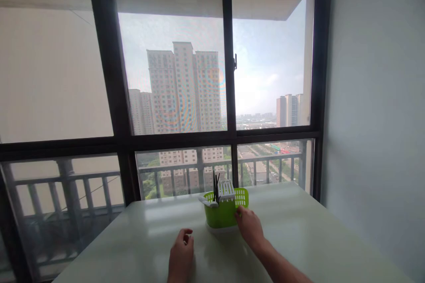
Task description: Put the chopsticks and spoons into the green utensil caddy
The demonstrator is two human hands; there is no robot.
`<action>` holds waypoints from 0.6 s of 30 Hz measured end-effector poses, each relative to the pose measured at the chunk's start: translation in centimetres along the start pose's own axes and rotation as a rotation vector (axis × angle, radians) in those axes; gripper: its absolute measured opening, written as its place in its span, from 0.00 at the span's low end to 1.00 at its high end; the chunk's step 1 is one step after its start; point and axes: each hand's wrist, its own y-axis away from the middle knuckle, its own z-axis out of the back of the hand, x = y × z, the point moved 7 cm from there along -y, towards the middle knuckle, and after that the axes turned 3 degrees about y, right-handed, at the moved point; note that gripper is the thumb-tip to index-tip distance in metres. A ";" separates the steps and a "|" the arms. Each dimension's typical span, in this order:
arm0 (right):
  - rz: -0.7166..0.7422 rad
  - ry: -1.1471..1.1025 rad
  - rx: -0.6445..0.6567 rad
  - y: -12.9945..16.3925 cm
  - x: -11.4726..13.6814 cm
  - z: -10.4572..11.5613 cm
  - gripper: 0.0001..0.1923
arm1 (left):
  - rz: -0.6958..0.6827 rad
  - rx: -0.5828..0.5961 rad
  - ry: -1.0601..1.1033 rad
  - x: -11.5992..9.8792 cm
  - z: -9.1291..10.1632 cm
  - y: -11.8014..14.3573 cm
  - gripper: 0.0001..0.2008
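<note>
my right hand point(249, 226) rests against the near right side of a lime green basket point(223, 213), fingertips touching its wall; whether they grip it i cannot tell. the basket stands upright on the pale tabletop point(315, 234), just ahead of me and near the window point(175, 97). a white insert point(226, 188) and thin dark sticks point(216, 190) rise from it. my left hand point(181, 254) lies on the tabletop nearer to me, left of the basket and apart from it, fingers loosely curled, holding nothing.
</note>
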 end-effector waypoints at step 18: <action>-0.133 0.054 -0.149 -0.8 -19.7 9.1 0.05 | 0.061 0.051 -0.055 -0.9 0.4 -0.3 0.14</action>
